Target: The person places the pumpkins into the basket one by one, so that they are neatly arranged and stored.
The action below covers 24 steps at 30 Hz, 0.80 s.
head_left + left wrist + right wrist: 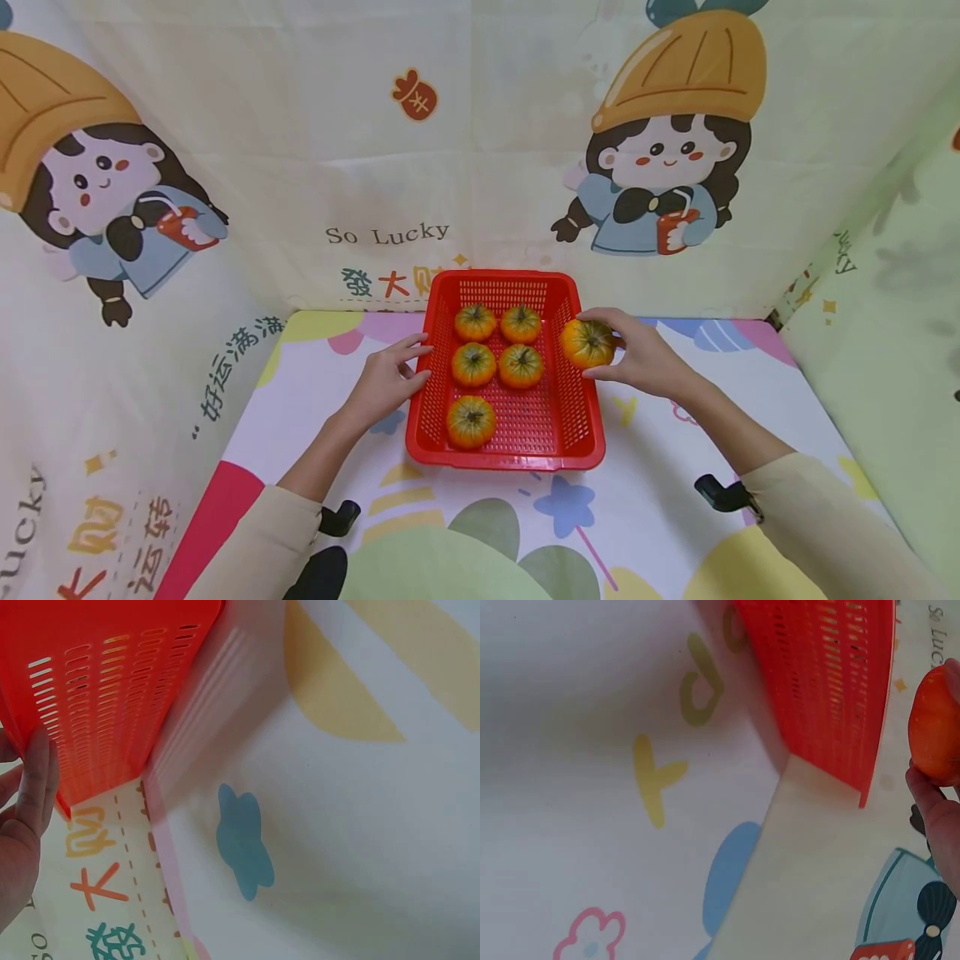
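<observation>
A red plastic basket (525,450) with slotted walls stands on the table, holding several small orange-and-green pumpkins (474,364). My left hand (386,379) is at the basket's left side, its fairly straight fingers touching the rim and outer wall. In the left wrist view, fingers (34,787) lie against the outside of that wall. Over the basket's right rim, my right hand (637,354) holds another small pumpkin (587,343) between thumb and fingers. The right wrist view shows this pumpkin's smooth orange underside (932,727), raised beyond the rim and partly cut off by the frame.
The pumpkins in the basket sit in two columns, with red mesh floor (525,417) showing at the front right. A patterned cloth (510,167) hangs close behind the basket. Printed shapes cover the tabletop (645,467).
</observation>
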Motion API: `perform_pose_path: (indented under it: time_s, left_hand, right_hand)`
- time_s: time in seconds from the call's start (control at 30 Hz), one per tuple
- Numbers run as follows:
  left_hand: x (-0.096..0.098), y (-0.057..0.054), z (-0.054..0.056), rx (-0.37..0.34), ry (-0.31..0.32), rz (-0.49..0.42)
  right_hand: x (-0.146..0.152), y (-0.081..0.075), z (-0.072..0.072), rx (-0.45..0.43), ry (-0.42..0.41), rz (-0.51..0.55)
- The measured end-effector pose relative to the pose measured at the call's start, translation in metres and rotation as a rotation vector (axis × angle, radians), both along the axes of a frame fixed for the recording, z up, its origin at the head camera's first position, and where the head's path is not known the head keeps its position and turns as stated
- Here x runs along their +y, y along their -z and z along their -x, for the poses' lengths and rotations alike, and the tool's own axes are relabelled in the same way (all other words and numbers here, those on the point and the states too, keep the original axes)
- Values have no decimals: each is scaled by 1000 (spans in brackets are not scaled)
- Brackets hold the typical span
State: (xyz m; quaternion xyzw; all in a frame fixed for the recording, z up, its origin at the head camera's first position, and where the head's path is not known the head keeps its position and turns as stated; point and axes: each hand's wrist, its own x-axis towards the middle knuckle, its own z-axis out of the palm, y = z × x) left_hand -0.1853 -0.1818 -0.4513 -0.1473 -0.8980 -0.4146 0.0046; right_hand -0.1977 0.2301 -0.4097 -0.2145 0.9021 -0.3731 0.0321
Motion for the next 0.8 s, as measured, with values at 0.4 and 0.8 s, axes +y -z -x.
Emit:
perform_pose_path:
  time_s: [0.4, 0.8]
  left_hand:
    - [0, -1, 0, -25, -12, 3]
    - [0, -2, 0, -15, -4, 2]
  right_hand:
    - [-35, -2, 0, 27, -162, -74]
    - [-63, 11, 1, -96, -261, -120]
